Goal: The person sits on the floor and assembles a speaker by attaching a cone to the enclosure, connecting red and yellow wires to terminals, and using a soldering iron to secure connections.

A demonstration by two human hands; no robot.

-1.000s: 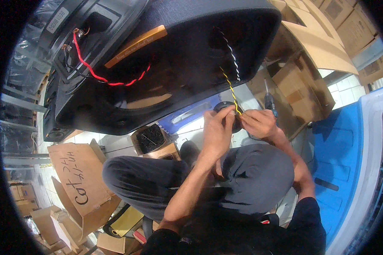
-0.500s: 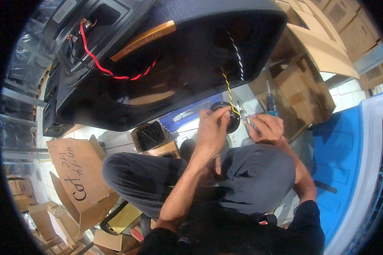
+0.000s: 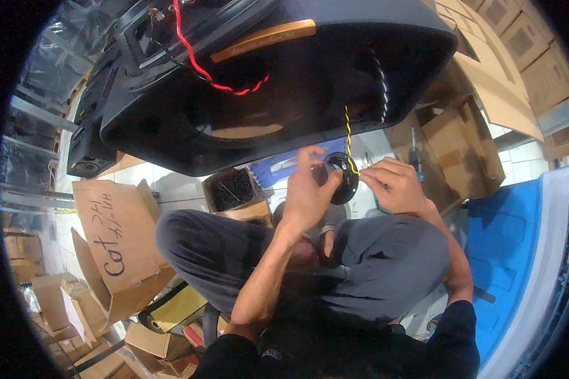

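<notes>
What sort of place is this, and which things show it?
Probably a speaker workshop or assembly area. A large black cabinet with a wide opening has twisted wires hanging from it; the right hand pinches the yellow wire beside a round black part; cardboard boxes are stacked nearby.

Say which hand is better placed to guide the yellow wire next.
Probably the right hand: its fingertips meet the yellow wire, while the left hand holds the black disc.

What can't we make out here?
All head view:
End of yellow-black wire: too small, at right hand.
Left portion of round black disc: behind left hand.
Upper end of red wire: cut off by top edge.
Inside of black cabinet: too dark.
</notes>
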